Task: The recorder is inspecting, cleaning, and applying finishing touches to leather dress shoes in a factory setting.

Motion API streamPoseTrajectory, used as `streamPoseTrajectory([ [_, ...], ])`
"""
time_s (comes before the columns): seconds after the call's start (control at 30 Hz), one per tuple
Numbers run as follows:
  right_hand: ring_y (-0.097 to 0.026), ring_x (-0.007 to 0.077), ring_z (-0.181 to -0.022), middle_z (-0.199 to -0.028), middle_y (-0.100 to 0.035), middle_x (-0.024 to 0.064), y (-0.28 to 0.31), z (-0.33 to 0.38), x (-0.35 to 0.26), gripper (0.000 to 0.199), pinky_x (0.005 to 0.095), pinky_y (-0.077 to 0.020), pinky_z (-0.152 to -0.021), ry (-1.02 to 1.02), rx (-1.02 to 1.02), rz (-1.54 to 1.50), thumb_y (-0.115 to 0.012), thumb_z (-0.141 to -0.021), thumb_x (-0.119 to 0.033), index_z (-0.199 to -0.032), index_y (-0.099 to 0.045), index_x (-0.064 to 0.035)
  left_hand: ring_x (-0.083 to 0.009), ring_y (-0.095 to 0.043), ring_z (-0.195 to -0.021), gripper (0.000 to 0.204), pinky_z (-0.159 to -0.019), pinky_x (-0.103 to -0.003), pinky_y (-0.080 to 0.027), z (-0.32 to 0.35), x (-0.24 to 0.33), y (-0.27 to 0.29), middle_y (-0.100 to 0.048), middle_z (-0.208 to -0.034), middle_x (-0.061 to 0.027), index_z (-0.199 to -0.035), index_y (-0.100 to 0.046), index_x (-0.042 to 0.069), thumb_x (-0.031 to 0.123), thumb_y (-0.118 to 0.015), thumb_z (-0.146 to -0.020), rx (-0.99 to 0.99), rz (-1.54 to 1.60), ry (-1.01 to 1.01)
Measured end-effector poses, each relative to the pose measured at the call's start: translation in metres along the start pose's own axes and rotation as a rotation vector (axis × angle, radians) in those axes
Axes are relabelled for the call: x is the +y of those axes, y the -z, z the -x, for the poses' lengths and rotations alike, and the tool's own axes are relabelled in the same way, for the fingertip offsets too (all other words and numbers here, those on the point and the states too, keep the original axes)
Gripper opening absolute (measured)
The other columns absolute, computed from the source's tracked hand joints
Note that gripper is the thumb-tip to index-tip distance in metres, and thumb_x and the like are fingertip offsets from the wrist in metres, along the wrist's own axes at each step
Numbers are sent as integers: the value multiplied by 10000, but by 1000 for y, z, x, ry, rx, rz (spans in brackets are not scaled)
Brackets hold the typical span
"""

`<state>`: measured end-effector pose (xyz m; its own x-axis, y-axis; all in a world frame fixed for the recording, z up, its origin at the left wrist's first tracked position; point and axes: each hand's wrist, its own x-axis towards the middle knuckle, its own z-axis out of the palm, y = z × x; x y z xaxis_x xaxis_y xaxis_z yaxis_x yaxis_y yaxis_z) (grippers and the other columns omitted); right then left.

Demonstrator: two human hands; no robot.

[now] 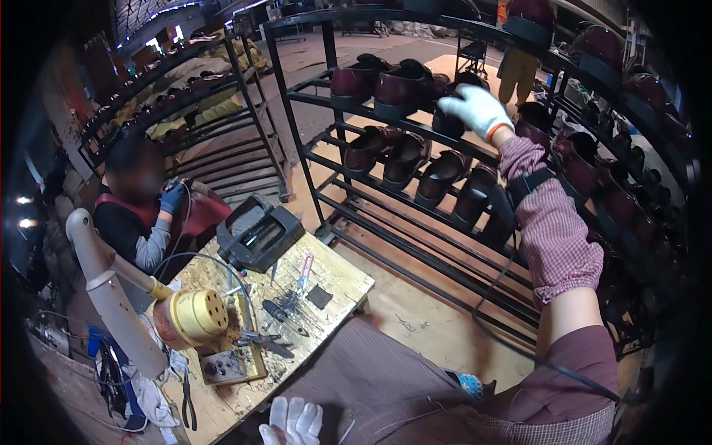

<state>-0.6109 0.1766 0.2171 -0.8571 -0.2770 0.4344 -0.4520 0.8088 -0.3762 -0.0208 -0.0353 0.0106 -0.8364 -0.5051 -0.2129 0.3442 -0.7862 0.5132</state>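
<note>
My right hand (478,111), in a white glove, stretches out to the upper shelf of the black metal shoe rack (297,96). Its fingers extend over a dark shoe (449,126); whether they touch it I cannot tell. To the left of that hand stand dark burgundy shoes (397,93), and several more (445,178) line the shelf below. My left hand (293,421), gloved too, rests low by my apron (356,371) with its fingers apart and nothing in them.
Left of me a worktable (345,278) bears a black holder (259,233), pliers (263,341) and a pink-handled tool (305,271). A yellow nozzle (196,319) on a jointed pipe overhangs it. Beyond sits a person (141,200) in blue gloves. A dark cable (489,297) hangs along my right arm.
</note>
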Motion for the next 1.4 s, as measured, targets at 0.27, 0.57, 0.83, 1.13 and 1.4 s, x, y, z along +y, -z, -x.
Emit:
streamPoseTrajectory([
  [0.27, -722, 319, -830, -925, -728, 164, 1, 100, -41, 238, 384, -555, -751, 386, 490, -161, -749, -957, -270, -1002, -748, -36, -514, -529, -1404, 722, -1213, -628, -405, -17, -16, -4, -447, -1606, -294, -1633, -360, 55, 514, -513, -1098, -81, -120, -18],
  [0.57, -754, 268, -846, -1176, -757, 151, -16, 291, -141, 452, 353, -569, -689, 1301, -835, -722, -798, -905, -408, -1174, -761, -47, -384, -410, -1511, 1052, -1263, -511, -321, -31, -51, -30, -413, -1644, -209, -1681, -241, 99, 873, -289, -970, 83, -158, 23],
  [0.83, -700, 371, -1210, -1406, -665, 224, -113, 366, -165, 565, 403, -574, -925, 981, -824, -811, -814, -881, -300, -1377, -686, -63, -317, -589, -1352, 906, -1184, -463, -465, -15, 10, 29, -556, -1538, -134, -1615, -410, 102, 794, -304, -1039, 471, 86, -332],
  [1.13, -723, 372, -1126, -1321, -713, 205, -125, 373, -136, 471, 412, -577, -922, 840, -774, -599, -777, -941, -361, -1299, -723, -59, -239, -546, -1381, 869, -1179, -396, -454, -43, 95, 58, -511, -1575, -111, -1646, -357, 92, 738, -351, -1066, 636, -259, -471],
  [1.4, -704, 395, -1178, -1324, -705, 215, -130, 378, -112, 454, 433, -570, -994, 689, -836, -553, -790, -922, -299, -1301, -723, -58, -215, -530, -1390, 831, -1182, -374, -445, -65, 132, 58, -495, -1583, -94, -1654, -347, 96, 702, -365, -1085, 695, -374, -567],
])
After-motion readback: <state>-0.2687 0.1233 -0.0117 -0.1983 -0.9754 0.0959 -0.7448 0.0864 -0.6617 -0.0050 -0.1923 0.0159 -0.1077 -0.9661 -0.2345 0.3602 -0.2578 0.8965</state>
